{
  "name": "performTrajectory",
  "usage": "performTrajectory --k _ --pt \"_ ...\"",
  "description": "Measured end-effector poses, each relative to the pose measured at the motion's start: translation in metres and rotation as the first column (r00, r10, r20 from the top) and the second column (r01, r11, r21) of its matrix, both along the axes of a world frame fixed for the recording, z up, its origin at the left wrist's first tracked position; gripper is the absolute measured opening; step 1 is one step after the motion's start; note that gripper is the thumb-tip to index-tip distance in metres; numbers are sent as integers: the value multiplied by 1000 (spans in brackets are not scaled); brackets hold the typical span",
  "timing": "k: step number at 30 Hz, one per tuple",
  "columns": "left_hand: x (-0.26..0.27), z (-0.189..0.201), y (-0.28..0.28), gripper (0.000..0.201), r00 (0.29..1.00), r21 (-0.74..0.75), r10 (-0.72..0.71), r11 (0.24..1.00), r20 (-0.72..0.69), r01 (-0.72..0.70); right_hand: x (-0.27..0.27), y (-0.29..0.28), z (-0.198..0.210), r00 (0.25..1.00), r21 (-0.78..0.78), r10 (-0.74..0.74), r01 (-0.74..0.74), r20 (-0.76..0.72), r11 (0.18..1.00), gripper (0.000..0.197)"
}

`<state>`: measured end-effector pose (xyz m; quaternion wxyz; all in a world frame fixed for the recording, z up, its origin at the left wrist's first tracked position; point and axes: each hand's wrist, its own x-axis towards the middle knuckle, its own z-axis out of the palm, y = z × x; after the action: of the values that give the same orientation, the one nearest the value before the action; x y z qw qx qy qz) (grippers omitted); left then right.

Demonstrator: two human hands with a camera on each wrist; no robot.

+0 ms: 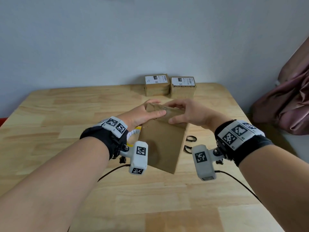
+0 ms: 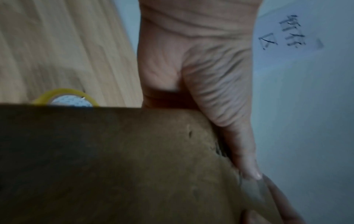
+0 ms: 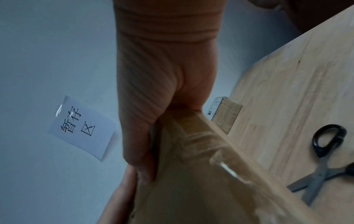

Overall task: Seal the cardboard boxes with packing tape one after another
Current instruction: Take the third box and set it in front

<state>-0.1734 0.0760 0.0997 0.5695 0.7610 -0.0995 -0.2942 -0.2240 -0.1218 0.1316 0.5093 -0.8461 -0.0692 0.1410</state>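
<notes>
A brown cardboard box (image 1: 163, 141) stands tilted on the wooden table (image 1: 66, 114), its top end raised toward the wall. My left hand (image 1: 147, 113) grips the top left corner, thumb across the near face. My right hand (image 1: 185, 113) grips the top right corner, thumb (image 3: 139, 136) on the near face. Clear tape (image 3: 229, 171) shows along the box's edge in the right wrist view. A roll of packing tape (image 1: 133, 134) with a yellow rim (image 2: 67, 97) lies on the table behind the box's left side, mostly hidden.
Two cardboard boxes with white labels (image 1: 156, 84) (image 1: 183, 87) stand at the table's far edge against the wall. Black-handled scissors (image 1: 189, 143) (image 3: 323, 159) lie right of the held box. Maroon fabric (image 1: 284, 101) hangs at the right. A paper sign (image 3: 82, 128) is stuck on the wall.
</notes>
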Motion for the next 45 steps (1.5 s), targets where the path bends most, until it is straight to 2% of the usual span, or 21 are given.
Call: performTrajectory --k 2,5,6,8,11,12,14,16,18,20,21,23,27,28,29,31,33,38,41,43,45 --pt "-1 -2 0 48 992 -35 125 992 3 -125 3 1 1 995 -66 -57 63 85 996 52" --pt "0 -16 5 34 938 -49 343 937 -46 -345 4 -1 -13 940 -164 -272 307 208 938 70" --pt "-1 -21 7 34 906 -67 415 905 -79 -421 3 -1 -20 923 -153 -343 370 176 916 75" --pt "-4 -33 10 43 818 -100 554 815 -157 -571 -3 -1 -35 903 -85 -429 427 -3 900 80" --pt "-10 -52 13 62 716 -88 647 723 -263 -685 -18 2 -60 856 163 -400 468 -327 869 76" --pt "-13 -59 13 65 716 -75 642 728 -274 -682 -22 4 -69 834 225 -407 507 -373 832 71" --pt "-22 -70 13 64 764 -6 604 784 -229 -621 -27 5 -86 773 266 -483 609 -411 747 61" --pt "-30 -79 15 49 833 116 540 841 -123 -528 -30 1 -102 721 249 -549 675 -423 695 56" --pt "-32 -88 17 47 877 184 460 882 -139 -433 -33 -8 -116 726 231 -538 664 -429 711 47" --pt "-33 -98 19 81 889 253 385 912 -250 -323 -36 -15 -128 755 220 -501 622 -423 752 39" --pt "-36 -102 19 90 887 292 346 921 -307 -258 -35 -17 -134 762 203 -501 612 -409 765 38" --pt "-41 -110 18 81 869 285 296 939 -397 -190 -32 -21 -147 771 120 -530 599 -354 792 34" --pt "-54 -126 20 51 860 191 340 939 -381 -286 -20 -38 -179 808 -162 -576 556 -124 815 34" --pt "-55 -129 21 46 861 182 351 935 -368 -303 -16 -44 -189 862 -278 -501 463 -80 842 41" --pt "-57 -130 21 44 862 176 356 934 -361 -311 -14 -47 -195 923 -443 -373 297 -92 846 50" --pt "-58 -133 21 49 866 197 369 927 -338 -319 -10 -56 -210 979 -662 -136 4 -148 750 57" --pt "-56 -137 18 57 862 217 388 918 -326 -331 -7 -64 -222 984 -723 -37 -102 -173 683 51" --pt "-45 -144 -11 56 839 190 435 900 -326 -393 1 -86 -238 992 -803 -90 -14 -84 596 63" --pt "-33 -149 -36 48 809 217 507 861 -297 -460 7 -98 -235 970 -808 -186 -16 -154 589 68" --pt "-22 -154 -49 41 778 233 561 827 -284 -511 10 -104 -227 958 -772 -241 36 -153 635 57" --pt "-12 -156 -57 47 747 255 614 788 -255 -560 11 -106 -214 952 -670 -305 216 -17 710 41"
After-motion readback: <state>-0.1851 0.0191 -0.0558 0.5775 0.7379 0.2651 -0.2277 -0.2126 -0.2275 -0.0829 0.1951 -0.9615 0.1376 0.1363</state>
